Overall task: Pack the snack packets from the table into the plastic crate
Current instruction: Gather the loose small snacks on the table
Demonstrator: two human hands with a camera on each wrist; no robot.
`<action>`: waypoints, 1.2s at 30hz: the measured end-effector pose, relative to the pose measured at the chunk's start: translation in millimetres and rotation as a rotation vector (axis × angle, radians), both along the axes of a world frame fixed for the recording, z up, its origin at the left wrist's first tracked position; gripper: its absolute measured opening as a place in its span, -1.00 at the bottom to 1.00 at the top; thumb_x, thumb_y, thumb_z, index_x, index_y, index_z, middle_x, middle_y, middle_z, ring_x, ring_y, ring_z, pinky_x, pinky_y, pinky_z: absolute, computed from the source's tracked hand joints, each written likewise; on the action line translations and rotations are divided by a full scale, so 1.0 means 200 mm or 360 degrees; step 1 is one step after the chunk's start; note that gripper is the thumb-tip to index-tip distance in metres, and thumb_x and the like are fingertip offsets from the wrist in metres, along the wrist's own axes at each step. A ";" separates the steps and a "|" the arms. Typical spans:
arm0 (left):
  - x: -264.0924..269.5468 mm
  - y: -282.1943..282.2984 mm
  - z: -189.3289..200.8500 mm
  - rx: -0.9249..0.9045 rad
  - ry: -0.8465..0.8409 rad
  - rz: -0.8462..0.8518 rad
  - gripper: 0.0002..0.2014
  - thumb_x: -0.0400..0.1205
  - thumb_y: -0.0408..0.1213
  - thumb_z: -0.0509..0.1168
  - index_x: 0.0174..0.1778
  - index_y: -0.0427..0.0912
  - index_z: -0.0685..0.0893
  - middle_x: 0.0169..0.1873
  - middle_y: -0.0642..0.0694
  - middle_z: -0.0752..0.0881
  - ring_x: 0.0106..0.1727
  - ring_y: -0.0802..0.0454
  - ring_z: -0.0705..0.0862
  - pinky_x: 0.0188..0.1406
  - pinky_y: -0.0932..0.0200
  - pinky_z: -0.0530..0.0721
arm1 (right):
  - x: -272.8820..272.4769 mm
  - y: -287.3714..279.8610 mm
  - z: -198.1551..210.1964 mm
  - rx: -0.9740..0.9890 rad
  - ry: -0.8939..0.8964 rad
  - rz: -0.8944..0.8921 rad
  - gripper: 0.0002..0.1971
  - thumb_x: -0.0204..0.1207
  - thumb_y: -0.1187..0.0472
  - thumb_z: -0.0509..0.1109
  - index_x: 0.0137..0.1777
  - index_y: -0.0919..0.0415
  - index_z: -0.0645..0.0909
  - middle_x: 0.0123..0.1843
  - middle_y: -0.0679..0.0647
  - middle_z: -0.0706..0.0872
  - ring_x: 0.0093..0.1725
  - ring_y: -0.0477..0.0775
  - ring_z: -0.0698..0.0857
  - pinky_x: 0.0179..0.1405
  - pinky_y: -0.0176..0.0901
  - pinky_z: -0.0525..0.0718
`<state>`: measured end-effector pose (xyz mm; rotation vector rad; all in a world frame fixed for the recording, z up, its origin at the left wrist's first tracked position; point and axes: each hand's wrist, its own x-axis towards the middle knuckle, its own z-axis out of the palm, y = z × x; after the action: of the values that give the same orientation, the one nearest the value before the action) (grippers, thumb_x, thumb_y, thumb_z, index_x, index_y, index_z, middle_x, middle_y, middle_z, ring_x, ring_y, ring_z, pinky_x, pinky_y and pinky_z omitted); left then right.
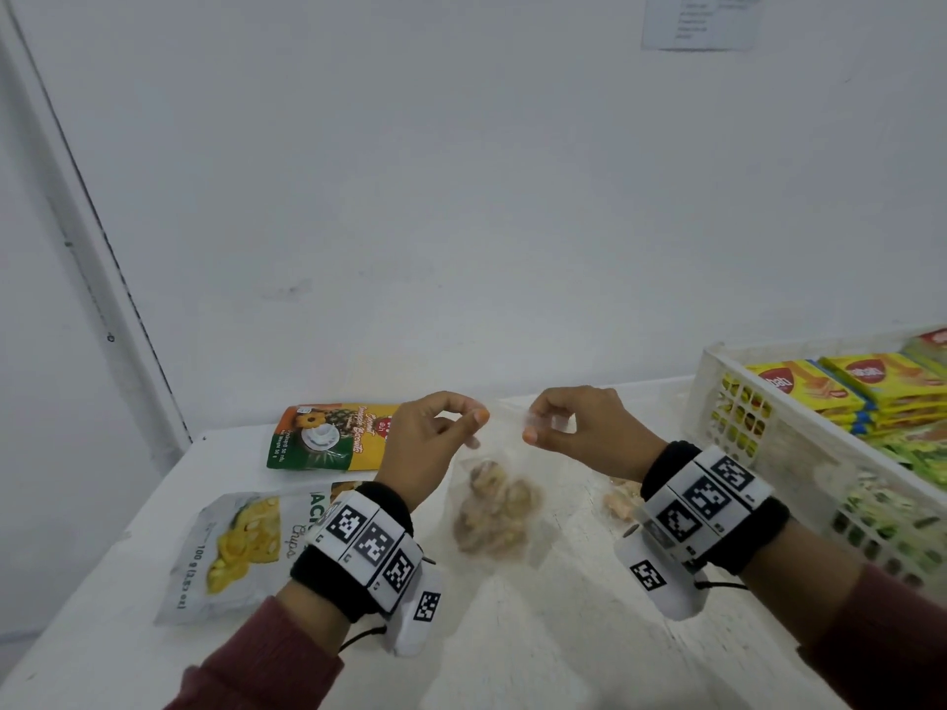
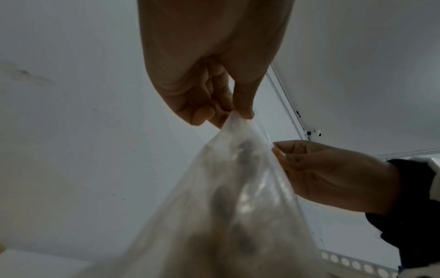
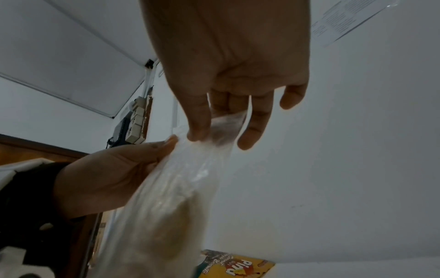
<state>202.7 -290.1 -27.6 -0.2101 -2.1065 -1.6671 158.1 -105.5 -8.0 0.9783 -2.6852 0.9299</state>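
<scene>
Where the white wall fills the upper part of the head view, we see the white table (image 1: 538, 632) spreading across the lower half of the frame. At the right edge sits the white plastic crate (image 1: 768, 433), its slotted wall facing us, with yellow biscuit packs (image 1: 799, 386) stacked inside and green packets (image 1: 917, 453) below them. At the lower left of the frame a pale chips bag (image 1: 230, 550) lies flat on the table, partly under our left wrist. Above it, near the middle left, lies a yellow and green biscuit packet (image 1: 328, 438), just behind our left hand.

In the centre we hold up a clear bag (image 1: 494, 504) of brownish snacks by its top edge, so that it hangs between our hands. Whether its bottom touches the table we cannot tell. Our left hand (image 1: 425, 448) pinches one top corner between thumb and forefinger, the other fingers curled. Our right hand (image 1: 589, 433) pinches the other corner the same way; in the right wrist view the thumb and fingers (image 3: 257, 120) clamp the plastic film. Just below the right wrist, a small pale snack packet (image 1: 622, 499) peeks out on the table.
</scene>
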 end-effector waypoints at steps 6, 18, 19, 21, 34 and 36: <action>0.01 0.03 -0.03 0.0024 -0.0034 -0.0092 -0.86 0.58 -0.37 0.34 -0.25 -0.05 0.62 -0.39 0.16 0.65 -0.39 0.25 0.64 -0.39 0.52 0.48 | 0.02 0.02 -0.05 -0.0321 0.0019 -0.0012 -0.65 0.45 0.17 0.46 -0.47 -0.15 0.45 -0.44 -0.32 0.65 -0.25 -0.23 0.57 0.11 -0.13 0.45; 0.05 0.14 -0.07 -0.0008 0.0042 -0.0139 -0.82 0.50 -0.42 0.41 -0.38 -0.08 0.71 -0.65 0.10 0.64 -0.54 0.31 0.59 -0.41 0.48 0.55 | 0.11 0.16 -0.08 -0.0451 -0.0132 -0.0040 -0.87 0.31 0.01 0.56 -0.31 -0.14 0.64 -0.36 -0.23 0.69 -0.29 -0.25 0.59 0.11 -0.13 0.49; 0.06 0.15 -0.07 -0.0022 0.0053 -0.0126 -0.82 0.50 -0.41 0.41 -0.39 -0.08 0.71 -0.65 0.09 0.63 -0.53 0.31 0.58 -0.40 0.48 0.54 | 0.12 0.18 -0.09 -0.0446 -0.0134 -0.0050 -0.87 0.32 0.01 0.56 -0.30 -0.12 0.64 -0.36 -0.23 0.69 -0.32 -0.24 0.58 0.09 -0.12 0.49; 0.06 0.18 -0.08 -0.0012 0.0071 -0.0125 -0.83 0.51 -0.40 0.40 -0.38 -0.10 0.72 -0.61 0.08 0.65 -0.50 0.29 0.59 -0.38 0.47 0.55 | 0.12 0.23 -0.11 -0.0477 -0.0141 -0.0022 -0.86 0.37 0.07 0.53 -0.34 -0.08 0.62 -0.42 -0.29 0.68 -0.37 -0.24 0.57 0.00 -0.18 0.52; 0.18 0.62 -0.07 0.0358 -0.0308 -0.0485 -0.93 0.56 -0.42 0.34 -0.16 -0.23 0.56 -0.27 -0.02 0.82 -0.30 0.06 0.77 -0.44 0.31 0.65 | 0.15 0.64 -0.07 -0.0747 -0.0242 0.0154 -0.75 0.42 0.37 0.48 -0.43 0.15 0.57 -0.47 -0.14 0.64 -0.38 -0.12 0.52 -0.33 -0.47 0.48; 0.21 0.70 -0.07 0.0363 -0.0354 -0.0395 -0.94 0.61 -0.39 0.28 -0.17 -0.22 0.55 -0.30 -0.04 0.81 -0.41 0.11 0.75 -0.57 0.37 0.57 | 0.17 0.72 -0.08 -0.0746 -0.0404 0.0106 -0.81 0.41 0.36 0.49 -0.36 0.13 0.61 -0.41 -0.04 0.67 -0.38 -0.12 0.57 -0.32 -0.41 0.51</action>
<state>245.0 -150.5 -40.6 -0.2309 -2.0901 -2.1493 191.3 38.3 -23.7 0.8943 -2.4397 1.6978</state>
